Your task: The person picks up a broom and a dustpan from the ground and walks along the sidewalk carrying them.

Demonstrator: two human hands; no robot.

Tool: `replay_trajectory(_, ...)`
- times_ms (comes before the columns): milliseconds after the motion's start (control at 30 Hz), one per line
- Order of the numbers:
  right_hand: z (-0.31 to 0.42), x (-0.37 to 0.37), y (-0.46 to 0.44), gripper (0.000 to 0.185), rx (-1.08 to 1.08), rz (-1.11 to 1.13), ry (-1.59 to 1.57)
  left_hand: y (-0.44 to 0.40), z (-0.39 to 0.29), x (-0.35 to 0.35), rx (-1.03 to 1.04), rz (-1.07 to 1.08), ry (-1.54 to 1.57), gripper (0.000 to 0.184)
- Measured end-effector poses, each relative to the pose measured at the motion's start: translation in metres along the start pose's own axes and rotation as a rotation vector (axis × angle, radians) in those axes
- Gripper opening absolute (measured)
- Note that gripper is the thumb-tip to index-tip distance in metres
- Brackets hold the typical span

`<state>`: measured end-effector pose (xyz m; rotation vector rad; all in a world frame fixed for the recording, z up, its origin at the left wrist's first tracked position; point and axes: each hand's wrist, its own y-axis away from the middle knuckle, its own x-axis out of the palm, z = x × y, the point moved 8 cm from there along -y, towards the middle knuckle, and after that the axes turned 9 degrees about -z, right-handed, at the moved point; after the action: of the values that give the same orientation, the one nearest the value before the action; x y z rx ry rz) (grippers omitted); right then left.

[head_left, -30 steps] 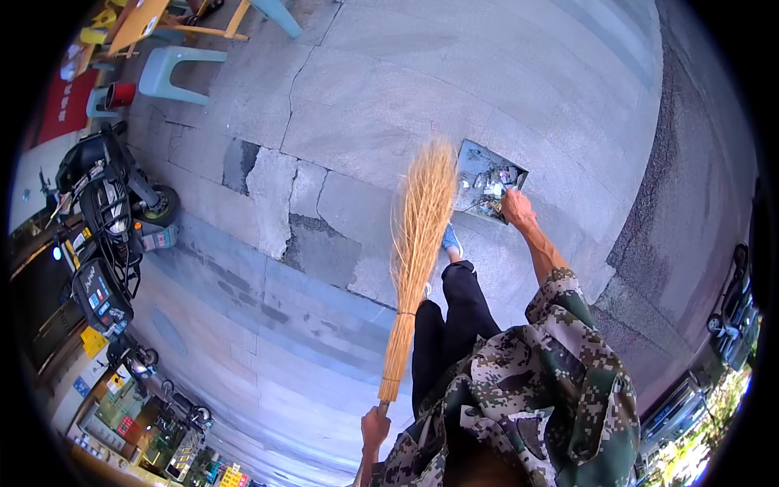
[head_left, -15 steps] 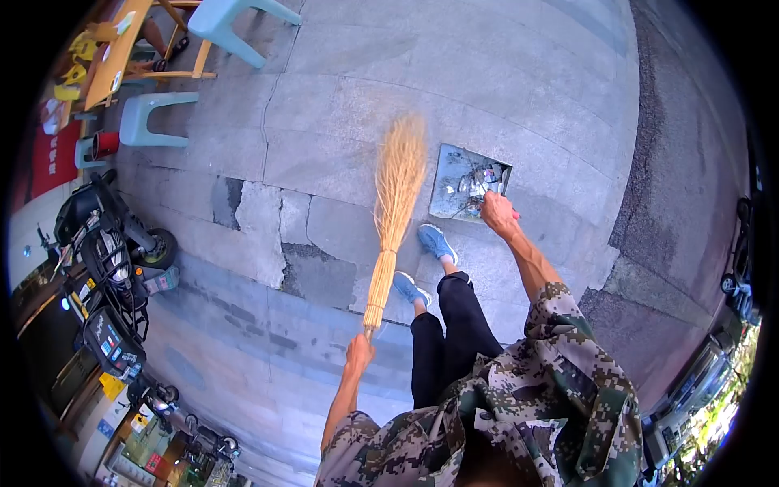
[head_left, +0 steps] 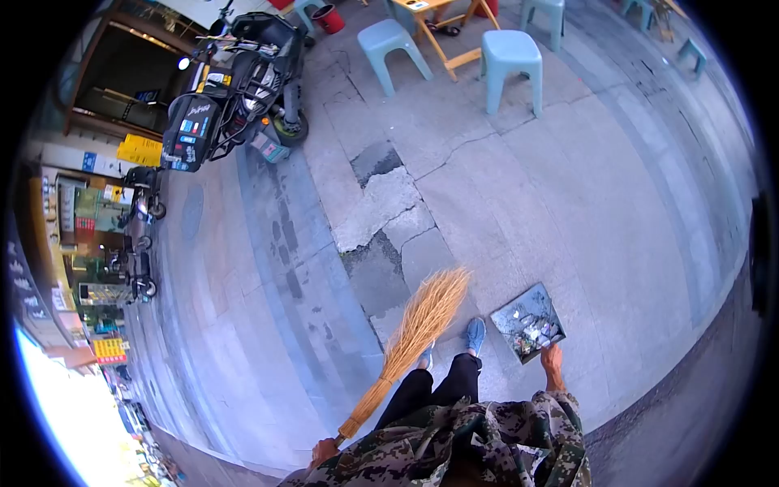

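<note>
A straw broom [head_left: 414,333] slants up and to the right from my left hand [head_left: 324,452], which is wrapped round the end of its handle. The bristles fan out in front of my feet, left of the dustpan. My right hand [head_left: 553,359] is closed at the near edge of a metal dustpan [head_left: 514,314]; the part it grips is mostly hidden by the fingers. Bits of litter [head_left: 538,331] lie inside the pan, and its open side faces away to the left.
A parked black scooter [head_left: 260,81] stands at the upper left, with more scooters [head_left: 146,207] below it. Light blue stools [head_left: 511,61] and a wooden table [head_left: 418,6] are at the top. A red bucket [head_left: 329,19] stands near the scooter. Cracked paving [head_left: 381,211] crosses the middle.
The view has swung left, so the stools and scooter show nearer the top middle. Broom and dustpan now appear lower in view, both still held, and the broom is tilted further right.
</note>
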<state>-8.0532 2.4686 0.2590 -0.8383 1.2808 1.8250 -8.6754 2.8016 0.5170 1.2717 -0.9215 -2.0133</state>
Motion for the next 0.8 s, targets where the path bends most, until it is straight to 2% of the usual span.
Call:
replay_trajectory(33,-0.007,0.007,0.004,0.033,-0.066,-0.052,0.029,0.005,-0.011,0.022,-0.020,0.006,0.076,0.027)
replay_trajectory(233,0.019,0.035,-0.026,0.030,-0.222,-0.042,0.096,-0.026,-0.113,0.098,-0.114,-0.018,0.485,0.029)
replay_trajectory(267,0.047,0.032,-0.035,0.026,-0.263,0.061,0.151,-0.037,-0.132,0.104,-0.127,-0.028,0.544,0.029)
replay_trajectory(300,0.049,0.036,-0.044,0.024,-0.337,-0.120,0.127,-0.046,-0.149,0.109,-0.145,-0.039,0.601,0.029)
replay_trajectory(367,0.085,0.043,-0.063,0.029,-0.425,-0.023,0.296,-0.057,-0.169,0.125,-0.193,-0.047,0.726,0.030)
replay_trajectory(400,0.107,0.040,-0.078,0.029,-0.514,-0.005,0.327,-0.055,-0.171,0.139,-0.237,-0.052,0.801,0.031)
replay_trajectory(500,0.165,0.056,-0.101,0.032,-0.554,0.046,0.457,-0.038,-0.172,0.183,-0.390,-0.041,1.030,0.032)
replay_trajectory(567,0.176,0.060,-0.110,0.035,-0.502,0.040,0.533,-0.030,-0.164,0.207,-0.480,-0.039,1.157,0.033)
replay_trajectory(667,0.238,0.061,-0.107,0.039,-0.506,0.000,0.559,-0.037,-0.149,0.233,-0.571,-0.062,1.342,0.035)
replay_trajectory(700,0.268,0.060,-0.103,0.042,-0.506,-0.032,0.522,-0.043,-0.141,0.228,-0.590,-0.078,1.428,0.035)
replay_trajectory(733,0.290,0.067,-0.098,0.044,-0.615,-0.052,0.522,-0.014,-0.116,0.150,-0.501,-0.283,1.510,0.026)
replay_trajectory(767,0.324,0.067,-0.085,0.043,-0.671,-0.004,0.443,-0.023,-0.109,0.148,-0.574,-0.166,1.751,0.023)
replay_trajectory(800,0.348,0.079,-0.080,0.042,-0.622,0.062,0.457,-0.041,-0.098,0.145,-0.622,-0.057,1.976,0.020)
